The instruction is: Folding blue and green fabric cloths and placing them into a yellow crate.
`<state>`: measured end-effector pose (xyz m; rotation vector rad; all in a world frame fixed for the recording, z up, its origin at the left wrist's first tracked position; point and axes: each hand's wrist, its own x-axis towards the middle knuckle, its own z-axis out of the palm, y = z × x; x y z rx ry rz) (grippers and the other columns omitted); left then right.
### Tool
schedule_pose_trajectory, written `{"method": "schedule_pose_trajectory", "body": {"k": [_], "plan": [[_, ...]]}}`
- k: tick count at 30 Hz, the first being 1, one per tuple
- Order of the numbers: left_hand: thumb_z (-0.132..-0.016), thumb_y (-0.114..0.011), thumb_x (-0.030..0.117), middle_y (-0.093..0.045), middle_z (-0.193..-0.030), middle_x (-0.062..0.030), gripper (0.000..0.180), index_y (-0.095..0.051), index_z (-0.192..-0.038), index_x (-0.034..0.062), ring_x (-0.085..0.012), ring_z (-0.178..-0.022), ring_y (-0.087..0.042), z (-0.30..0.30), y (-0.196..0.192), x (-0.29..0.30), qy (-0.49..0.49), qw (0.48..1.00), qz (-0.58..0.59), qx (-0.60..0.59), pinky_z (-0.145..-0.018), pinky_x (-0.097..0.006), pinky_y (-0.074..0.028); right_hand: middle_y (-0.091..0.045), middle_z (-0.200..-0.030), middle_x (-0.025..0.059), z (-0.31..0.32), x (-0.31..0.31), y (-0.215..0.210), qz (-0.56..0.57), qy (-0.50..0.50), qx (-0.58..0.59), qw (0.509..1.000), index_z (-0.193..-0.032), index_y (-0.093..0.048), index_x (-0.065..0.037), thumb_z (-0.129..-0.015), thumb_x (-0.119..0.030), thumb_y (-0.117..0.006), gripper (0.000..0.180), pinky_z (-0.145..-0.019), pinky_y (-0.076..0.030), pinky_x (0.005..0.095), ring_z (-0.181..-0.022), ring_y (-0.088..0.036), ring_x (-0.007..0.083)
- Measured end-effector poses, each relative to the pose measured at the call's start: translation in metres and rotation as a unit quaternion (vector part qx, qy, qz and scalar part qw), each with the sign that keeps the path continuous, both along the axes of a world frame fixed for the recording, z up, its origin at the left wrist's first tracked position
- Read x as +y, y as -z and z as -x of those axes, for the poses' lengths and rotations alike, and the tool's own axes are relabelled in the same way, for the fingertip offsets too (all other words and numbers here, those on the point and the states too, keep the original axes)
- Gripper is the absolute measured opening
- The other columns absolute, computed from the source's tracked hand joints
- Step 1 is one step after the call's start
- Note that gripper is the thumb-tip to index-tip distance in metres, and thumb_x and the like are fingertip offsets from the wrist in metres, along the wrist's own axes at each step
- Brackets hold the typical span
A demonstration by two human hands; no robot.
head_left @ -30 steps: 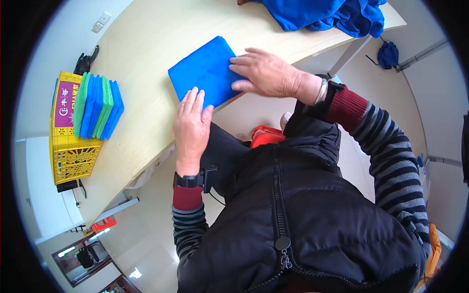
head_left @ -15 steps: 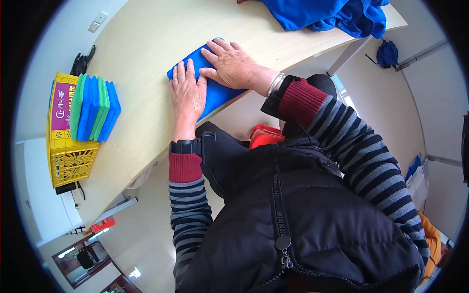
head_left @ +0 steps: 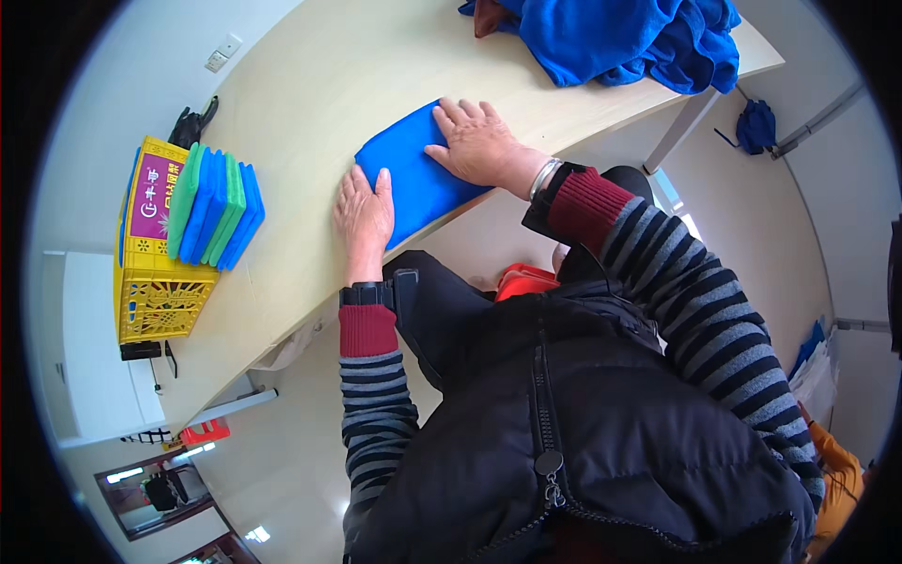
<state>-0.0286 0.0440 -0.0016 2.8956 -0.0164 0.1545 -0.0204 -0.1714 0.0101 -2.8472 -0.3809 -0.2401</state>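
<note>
A folded blue cloth (head_left: 411, 167) lies flat on the pale wooden table, close to its front edge. My left hand (head_left: 365, 218) rests along the cloth's left side, with its thumb at the cloth's edge and its fingers stretched out. At the right side, my right hand (head_left: 479, 146) lies with its palm down, fingers extended and fingertips by the far right corner. Neither hand grips anything. To the left stands a row of folded green and blue cloths (head_left: 218, 209), set on edge against a yellow crate.
The yellow plastic crate (head_left: 160, 296) stands at the table's left, with a black item (head_left: 193, 124) behind it. A crumpled heap of blue cloth (head_left: 629, 42) covers the far right of the table (head_left: 310, 85). Below the front edge is something red (head_left: 524, 280).
My hands have moved apart, from the middle of the blue cloth to its left and right sides, so more of its surface shows. The whole view has shifted slightly.
</note>
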Motion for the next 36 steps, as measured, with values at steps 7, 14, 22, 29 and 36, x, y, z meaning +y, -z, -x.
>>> {"method": "schedule_pose_trajectory", "body": {"k": [7,14,22,29,36], "plan": [[-0.103,-0.042,0.034,-0.036,-0.153,-0.0213,0.056,-0.037,-0.147,-0.0006,-0.0341,-0.144,-0.032,0.005,-0.016,-0.024,0.117,0.975,-0.084,-0.166,-0.118,-0.047,-0.025,-0.037,-0.155,0.0128,-0.002,0.001,-0.006,0.044,-0.043,-0.103,0.993,-0.149,-0.040,-0.010,-0.103,-0.045,-0.038,0.058,-0.121,-0.019,0.0477,-0.147,-0.027,0.0323],[-0.105,-0.037,0.036,-0.035,-0.155,-0.0177,0.055,-0.038,-0.148,0.0017,-0.0323,-0.145,-0.030,-0.027,0.014,-0.026,0.180,0.978,-0.016,-0.107,-0.119,-0.046,-0.023,-0.038,-0.155,0.0108,-0.023,0.014,0.012,0.031,-0.098,-0.066,0.993,-0.149,-0.041,-0.011,-0.103,-0.043,-0.036,0.056,-0.122,-0.018,0.0456,-0.147,-0.028,0.0290],[-0.105,-0.032,0.045,-0.034,-0.156,-0.0160,0.061,-0.037,-0.149,0.0023,-0.0319,-0.146,-0.028,-0.023,0.012,-0.029,0.163,0.982,-0.020,-0.097,-0.120,-0.045,-0.021,-0.036,-0.156,0.0117,-0.021,0.015,0.014,0.004,-0.070,-0.044,0.997,-0.149,-0.040,-0.011,-0.103,-0.044,-0.035,0.057,-0.122,-0.018,0.0449,-0.147,-0.029,0.0280],[-0.101,-0.045,0.045,-0.043,-0.150,-0.0162,0.061,-0.045,-0.144,0.0018,-0.0315,-0.143,-0.034,0.024,-0.005,-0.031,0.184,0.974,-0.014,-0.135,-0.119,-0.050,-0.021,-0.041,-0.153,0.0128,-0.025,0.013,0.001,0.033,-0.075,-0.028,0.996,-0.148,-0.041,-0.011,-0.102,-0.046,-0.037,0.058,-0.120,-0.021,0.0461,-0.145,-0.032,0.0291],[-0.091,-0.060,0.014,-0.053,-0.142,-0.0121,0.046,-0.054,-0.135,0.0067,-0.0300,-0.136,-0.045,0.064,-0.015,-0.020,0.305,0.930,-0.094,-0.182,-0.117,-0.054,-0.023,-0.055,-0.138,0.0156,-0.030,0.000,-0.007,0.037,-0.085,-0.014,0.996,-0.144,-0.046,-0.010,-0.101,-0.047,-0.042,0.058,-0.114,-0.030,0.0472,-0.132,-0.048,0.0314]]}}
